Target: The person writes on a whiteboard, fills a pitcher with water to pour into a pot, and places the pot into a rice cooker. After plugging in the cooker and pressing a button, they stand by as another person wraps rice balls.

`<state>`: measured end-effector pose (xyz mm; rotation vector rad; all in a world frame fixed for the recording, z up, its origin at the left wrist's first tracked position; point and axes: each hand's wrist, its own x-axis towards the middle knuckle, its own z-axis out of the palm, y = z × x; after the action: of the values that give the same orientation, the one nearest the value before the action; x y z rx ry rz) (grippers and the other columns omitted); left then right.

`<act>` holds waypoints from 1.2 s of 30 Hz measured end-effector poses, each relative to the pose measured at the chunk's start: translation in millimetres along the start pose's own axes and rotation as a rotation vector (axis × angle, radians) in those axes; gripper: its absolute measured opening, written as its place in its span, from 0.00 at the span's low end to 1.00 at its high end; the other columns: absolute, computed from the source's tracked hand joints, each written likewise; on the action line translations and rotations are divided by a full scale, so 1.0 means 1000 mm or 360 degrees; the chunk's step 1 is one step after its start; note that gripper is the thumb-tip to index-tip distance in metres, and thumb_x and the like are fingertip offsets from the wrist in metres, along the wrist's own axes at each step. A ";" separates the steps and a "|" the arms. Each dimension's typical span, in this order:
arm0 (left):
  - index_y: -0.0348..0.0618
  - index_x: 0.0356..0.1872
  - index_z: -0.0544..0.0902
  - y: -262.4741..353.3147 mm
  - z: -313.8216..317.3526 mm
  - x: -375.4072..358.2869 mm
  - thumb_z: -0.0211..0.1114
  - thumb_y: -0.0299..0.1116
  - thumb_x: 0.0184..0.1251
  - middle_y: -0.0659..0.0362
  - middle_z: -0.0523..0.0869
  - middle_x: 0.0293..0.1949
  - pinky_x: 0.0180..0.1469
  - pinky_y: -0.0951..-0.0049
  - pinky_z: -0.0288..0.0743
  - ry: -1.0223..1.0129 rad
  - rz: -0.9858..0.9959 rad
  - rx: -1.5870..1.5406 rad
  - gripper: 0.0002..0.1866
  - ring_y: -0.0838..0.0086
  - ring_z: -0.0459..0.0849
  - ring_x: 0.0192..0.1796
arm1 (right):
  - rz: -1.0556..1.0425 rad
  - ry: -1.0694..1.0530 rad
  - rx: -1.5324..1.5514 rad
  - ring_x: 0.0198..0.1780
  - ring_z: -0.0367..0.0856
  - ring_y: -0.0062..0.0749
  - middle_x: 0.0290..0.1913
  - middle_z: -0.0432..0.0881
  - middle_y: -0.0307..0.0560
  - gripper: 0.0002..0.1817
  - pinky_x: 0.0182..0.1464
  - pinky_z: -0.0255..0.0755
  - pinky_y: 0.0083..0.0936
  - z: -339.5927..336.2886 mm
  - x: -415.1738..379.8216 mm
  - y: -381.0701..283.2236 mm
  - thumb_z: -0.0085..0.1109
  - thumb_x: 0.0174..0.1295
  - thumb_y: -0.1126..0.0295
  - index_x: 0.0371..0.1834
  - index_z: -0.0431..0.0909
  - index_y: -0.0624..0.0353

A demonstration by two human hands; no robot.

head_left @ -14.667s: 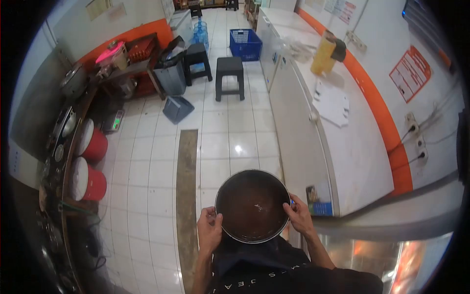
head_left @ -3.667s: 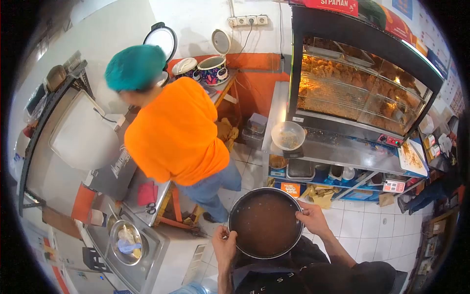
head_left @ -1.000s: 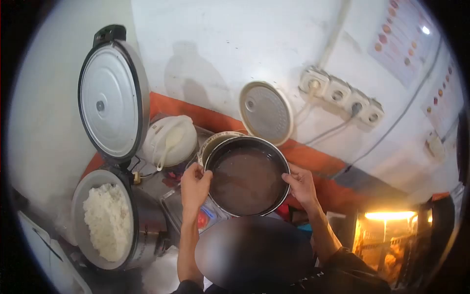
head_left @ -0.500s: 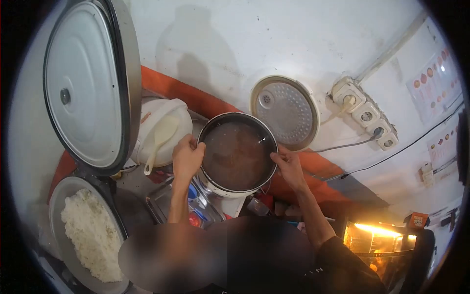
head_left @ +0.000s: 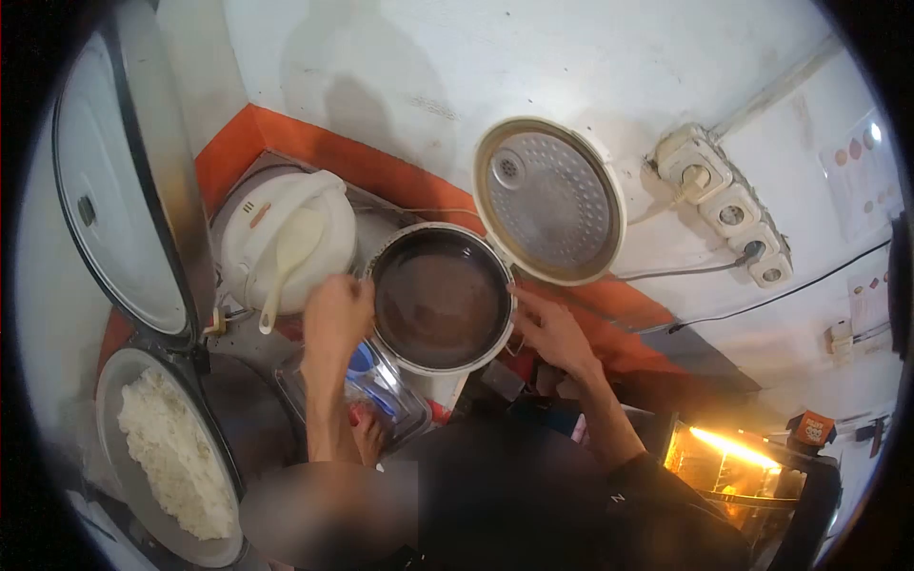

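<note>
Just left of your left hand (head_left: 335, 312), a cream plastic paddle (head_left: 297, 243) lies on a white, round-lidded cooker (head_left: 246, 228). Your left fingers curl at the left rim of a dark, round metal pot (head_left: 438, 246) of brown liquid between your hands; your right hand (head_left: 555, 333) bends its fingers at the opposite rim, though whether either pinches it is unclear.

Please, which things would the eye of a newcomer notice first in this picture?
Probably the dark pot, brownish inside, in the middle, with the left hand and right hand at its sides. Next, perhaps, the heap of white rice in the large open cooker at lower left, and the brightly glowing case at lower right.
</note>
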<state>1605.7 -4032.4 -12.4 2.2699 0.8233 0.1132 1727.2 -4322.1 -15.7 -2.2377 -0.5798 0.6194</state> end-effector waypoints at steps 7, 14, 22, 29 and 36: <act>0.29 0.40 0.86 0.049 -0.021 -0.028 0.62 0.44 0.70 0.45 0.88 0.28 0.42 0.62 0.78 0.0451 0.0063 -0.0347 0.21 0.57 0.88 0.32 | -0.0481 0.1082 0.0068 0.45 0.83 0.32 0.47 0.86 0.49 0.24 0.44 0.77 0.27 -0.086 -0.052 -0.056 0.64 0.67 0.69 0.66 0.77 0.59; 0.29 0.46 0.84 0.072 0.021 -0.080 0.62 0.38 0.75 0.53 0.88 0.39 0.49 0.72 0.75 0.0682 0.0199 -0.0791 0.17 0.75 0.82 0.42 | -0.1008 0.0841 0.0370 0.59 0.77 0.44 0.59 0.78 0.53 0.33 0.61 0.71 0.37 -0.075 0.019 0.005 0.69 0.61 0.66 0.71 0.72 0.56; 0.30 0.51 0.80 0.100 0.057 -0.089 0.62 0.37 0.76 0.50 0.85 0.49 0.57 0.69 0.73 0.1144 0.0426 -0.0629 0.17 0.69 0.81 0.52 | -0.1668 0.0706 -0.0528 0.57 0.73 0.39 0.53 0.77 0.41 0.33 0.61 0.67 0.39 0.046 -0.013 0.013 0.67 0.49 0.69 0.64 0.77 0.44; 0.30 0.52 0.80 0.111 0.099 -0.088 0.65 0.36 0.73 0.47 0.83 0.53 0.64 0.64 0.69 0.1036 0.0444 -0.0272 0.18 0.61 0.80 0.58 | -0.1212 0.0537 0.0341 0.53 0.77 0.44 0.48 0.79 0.47 0.17 0.56 0.72 0.38 0.069 -0.068 0.103 0.62 0.60 0.76 0.53 0.82 0.54; 0.36 0.55 0.78 0.120 0.160 -0.056 0.63 0.33 0.72 0.42 0.78 0.56 0.72 0.44 0.57 0.0851 0.1000 0.0263 0.15 0.43 0.67 0.71 | -0.0420 0.0829 0.0560 0.56 0.76 0.58 0.52 0.77 0.60 0.13 0.57 0.71 0.44 0.073 0.005 0.193 0.56 0.66 0.75 0.53 0.78 0.62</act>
<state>1673.4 -4225.9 -45.6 2.6207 0.3391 1.0024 1730.3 -4402.2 -206.3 -1.8427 -0.4440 -0.0083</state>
